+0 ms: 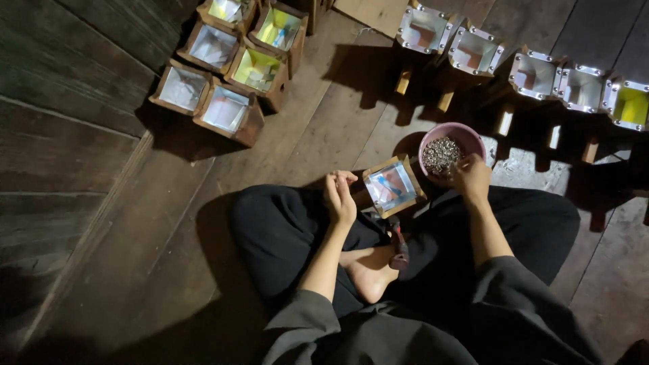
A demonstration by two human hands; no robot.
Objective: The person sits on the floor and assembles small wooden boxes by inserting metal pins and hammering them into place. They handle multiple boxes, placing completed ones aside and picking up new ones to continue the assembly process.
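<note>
Both hands forward (grips curled)

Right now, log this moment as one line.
left hand: beside wooden box, empty | right hand: reaching into pink bowl of small metal pieces | hammer: on lap

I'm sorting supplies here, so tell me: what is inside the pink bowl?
The pink bowl holds a heap of small shiny metal bits, too small to tell apart. The right hand reaches over its near rim, hiding that edge and whatever lies beneath the heap.
</note>
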